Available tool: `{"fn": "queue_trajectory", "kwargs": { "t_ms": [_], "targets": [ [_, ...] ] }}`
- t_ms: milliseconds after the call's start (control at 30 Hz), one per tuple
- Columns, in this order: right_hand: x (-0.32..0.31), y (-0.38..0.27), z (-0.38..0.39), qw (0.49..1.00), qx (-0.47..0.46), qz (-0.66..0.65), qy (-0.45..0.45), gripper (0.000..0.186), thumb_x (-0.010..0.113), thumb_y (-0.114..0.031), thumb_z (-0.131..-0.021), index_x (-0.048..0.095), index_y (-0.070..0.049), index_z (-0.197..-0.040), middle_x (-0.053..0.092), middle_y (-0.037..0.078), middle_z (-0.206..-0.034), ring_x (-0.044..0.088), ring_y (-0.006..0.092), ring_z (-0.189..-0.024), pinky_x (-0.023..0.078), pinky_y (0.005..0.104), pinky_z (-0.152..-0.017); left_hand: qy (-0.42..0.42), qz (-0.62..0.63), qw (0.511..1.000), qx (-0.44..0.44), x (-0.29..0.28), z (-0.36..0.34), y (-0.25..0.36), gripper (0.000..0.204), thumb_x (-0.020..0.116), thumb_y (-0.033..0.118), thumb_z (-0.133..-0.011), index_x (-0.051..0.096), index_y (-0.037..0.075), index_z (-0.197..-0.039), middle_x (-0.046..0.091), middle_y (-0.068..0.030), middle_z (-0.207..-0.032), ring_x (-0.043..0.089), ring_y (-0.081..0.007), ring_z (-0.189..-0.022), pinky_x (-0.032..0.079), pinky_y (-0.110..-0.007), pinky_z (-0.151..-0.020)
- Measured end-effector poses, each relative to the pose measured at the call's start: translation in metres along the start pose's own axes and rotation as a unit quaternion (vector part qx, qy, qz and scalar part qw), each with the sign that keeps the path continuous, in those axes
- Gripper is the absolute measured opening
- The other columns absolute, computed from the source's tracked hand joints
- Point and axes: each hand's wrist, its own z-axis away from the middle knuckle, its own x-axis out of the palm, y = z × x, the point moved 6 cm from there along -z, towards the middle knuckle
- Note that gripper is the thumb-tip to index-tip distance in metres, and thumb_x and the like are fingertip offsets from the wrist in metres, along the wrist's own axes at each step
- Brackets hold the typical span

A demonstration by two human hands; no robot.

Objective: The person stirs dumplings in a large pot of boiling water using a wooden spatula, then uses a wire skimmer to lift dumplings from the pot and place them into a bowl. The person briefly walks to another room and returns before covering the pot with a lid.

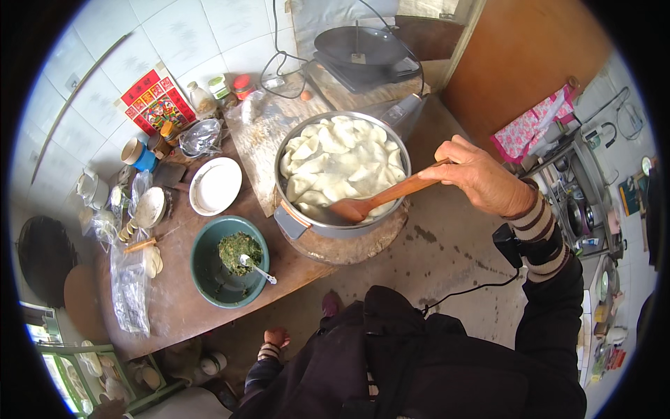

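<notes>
My right hand (481, 174) is closed around the handle of a brown wooden spoon (394, 190). The spoon slants down to the left, its broad end dipping into the water at the near side of a wide steel pot (328, 230). Pale dumplings (335, 150) crowd the pot's surface, with a little steam over them. Low by my body, my left hand (277, 337) hangs below the table edge, its fingers curled in with nothing visible in them. To the pot's left, a teal bowl (200, 269) holds chopped green filling (239, 253) and a small white spoon (258, 268).
A white plate (216, 186) lies on the wooden table (174, 311) behind the teal bowl. Plastic bags (130, 293), jars (202, 101) and cups crowd its left and back. Behind the pot sits a black wok (359, 49); a cable (478, 285) hangs near my right arm.
</notes>
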Motion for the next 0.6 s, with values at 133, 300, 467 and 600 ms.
{"fn": "queue_trajectory", "kwargs": {
  "t_ms": [133,300,467,600],
  "targets": [
    [-0.007,0.006,0.002,0.999,-0.006,0.037,-0.004,0.039,0.057,0.008,-0.072,0.064,-0.009,-0.106,0.051,0.005,-0.091,0.046,0.0249,-0.086,0.045,0.0312,-0.075,0.004,0.002,1.0,0.002,0.006,-0.002,0.003,0.015,0.066,0.029,-0.067,0.063,0.014,-0.067,0.062,-0.0046,-0.065,0.061,-0.0251,-0.063,0.047,-0.036,-0.052],
    [-0.014,0.008,0.003,0.996,-0.027,0.08,0.029,0.043,0.059,0.01,-0.068,0.066,-0.009,-0.106,0.052,0.005,-0.095,0.046,0.0248,-0.087,0.045,0.0303,-0.075,0.007,0.001,1.0,0.005,0.014,-0.002,0.007,0.014,0.065,0.028,-0.067,0.062,0.014,-0.067,0.061,-0.0044,-0.065,0.061,-0.0247,-0.063,0.046,-0.036,-0.051],
    [-0.019,0.006,0.003,0.989,-0.052,0.113,0.082,0.043,0.059,0.009,-0.068,0.065,-0.009,-0.107,0.051,0.005,-0.096,0.046,0.0243,-0.087,0.044,0.03,-0.074,0.01,0.001,1.0,0.007,0.017,0.003,0.009,0.014,0.064,0.028,-0.067,0.062,0.014,-0.067,0.061,-0.0042,-0.064,0.06,-0.0243,-0.062,0.046,-0.036,-0.05],
    [-0.032,0.012,0.011,0.988,-0.006,0.13,0.081,0.044,0.057,0.008,-0.071,0.063,-0.008,-0.112,0.048,0.007,-0.096,0.046,0.0247,-0.088,0.043,0.0297,-0.073,0.013,0.0,1.0,0.006,0.019,0.009,0.006,0.013,0.064,0.027,-0.068,0.062,0.014,-0.067,0.06,-0.0041,-0.064,0.06,-0.0239,-0.061,0.045,-0.036,-0.05]
  ]
}}
